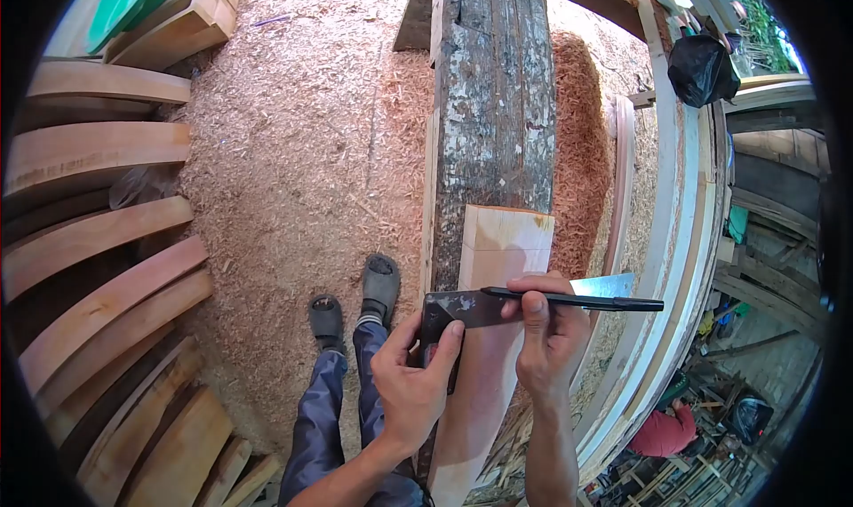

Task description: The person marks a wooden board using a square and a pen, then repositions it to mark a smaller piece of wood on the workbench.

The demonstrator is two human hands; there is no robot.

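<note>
A pale wooden board [508,233] lies lengthwise on the worn, paint-spotted bench. Across it rests a try square [484,308], its dark stock at the board's left edge and its shiny blade reaching out past the right edge. My left hand [410,384] grips the stock, thumb on top and fingers curled around the left side. In my right hand [549,343] is a black pen [613,303], held between thumb and index finger. The pen points left along the blade, its tip over the square. Some of my right fingers are hidden beneath the hand.
The bench [495,107] runs away from me. Curved wooden pieces [107,151] are stacked along the left. Wood shavings [293,151] cover the floor. Long timber strips [675,267] line the right, where a black plastic bag [702,70] hangs. A person in red [664,431] is at lower right.
</note>
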